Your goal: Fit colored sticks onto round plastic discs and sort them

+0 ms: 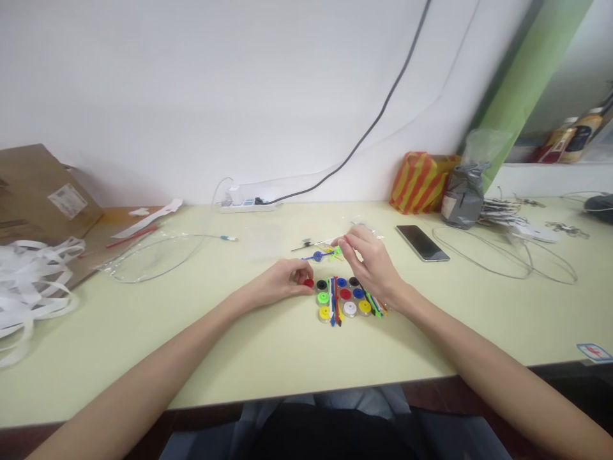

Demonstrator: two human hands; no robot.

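Observation:
My left hand point(282, 280) has its thumb and fingers closed on the edge of a red round disc point(309, 283), at the left end of a group of small discs. Higher up, my right hand point(368, 259) pinches a small red piece point(345, 239), mostly hidden by the fingertips. Between and below the hands lie round discs with coloured tops, among them a green disc point(322, 298), a white disc point(350, 309) and a yellow disc point(364, 308). Coloured arrow-shaped strips point(336, 303) lie in bundles among them. Behind sits a blue pointer piece point(317, 256) with a round centre.
A phone point(422, 243) lies to the right, near a striped bag point(421, 182) and a grey bag point(463, 197). At the back stands a power strip point(249, 205). Leftward are a cable point(158, 278), white strips point(29, 287) and a cardboard box point(43, 188).

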